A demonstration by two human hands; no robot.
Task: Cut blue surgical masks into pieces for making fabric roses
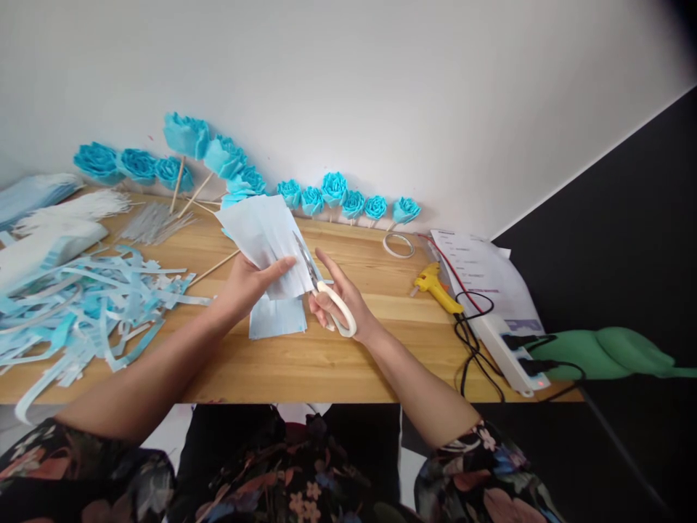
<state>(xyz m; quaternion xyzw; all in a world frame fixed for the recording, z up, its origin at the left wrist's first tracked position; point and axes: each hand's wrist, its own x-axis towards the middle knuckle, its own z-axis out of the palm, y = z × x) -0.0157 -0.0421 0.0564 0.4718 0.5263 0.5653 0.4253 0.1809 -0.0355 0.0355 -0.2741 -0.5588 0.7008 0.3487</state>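
Note:
My left hand (pixel 255 280) grips a pale blue sheet (pixel 266 236), thumb on top, fingers hidden beneath; it looks like thin fabric or crepe paper, possibly layered. In my right hand (pixel 348 301) is a pair of scissors (pixel 337 309) with white handles. Its blades lie at the sheet's right edge, pointing away from me; whether they are cutting through cannot be made out. Below the held sheet, another pale blue piece (pixel 279 317) lies flat on the wooden table (pixel 327 370).
Blue paper-like flowers (pixel 334 189) line the wall, some on sticks. Cut strips (pixel 92 305) pile up at left beside white material (pixel 49 247). At right are a tape roll (pixel 398 245), yellow glue gun (pixel 437 287), printed sheet (pixel 484 269), power strip (pixel 506 356) and green object (pixel 604 352).

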